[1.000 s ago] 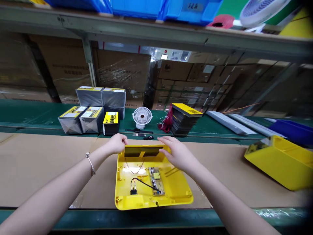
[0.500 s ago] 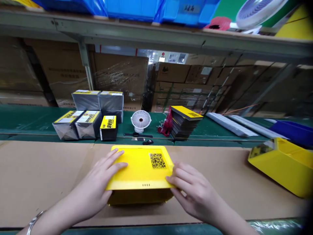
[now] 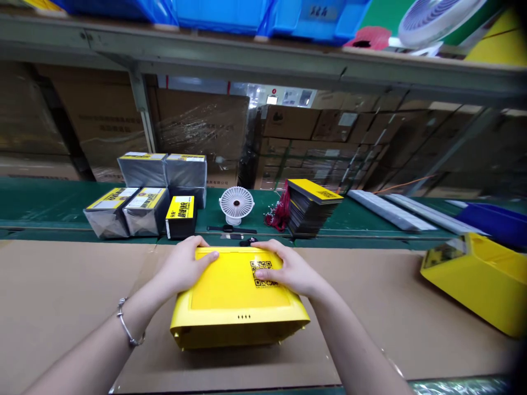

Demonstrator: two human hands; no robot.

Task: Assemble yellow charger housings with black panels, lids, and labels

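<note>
A green tabletop (image 3: 37,197) runs behind the yellow box-shaped plastic housing, the landmark here, and a flat brown cardboard sheet (image 3: 370,307) spreads beneath and around it, perhaps to spare its finish; well to its right lies a second yellow plastic shell (image 3: 473,291). The yellow box-shaped plastic housing (image 3: 241,296) itself is on or just above the sheet, which of these I cannot tell, its long axis running left to right, its printed face upward and its hollow side towards the wearer. The left hand (image 3: 185,266) grips its far left corner and the right hand (image 3: 290,269) its far right, thumbs on top, a spread that likely keeps it level. Beyond it stands a small round white fan (image 3: 236,204), and on its face the right thumb partly covers a square black QR code (image 3: 261,265)
</note>
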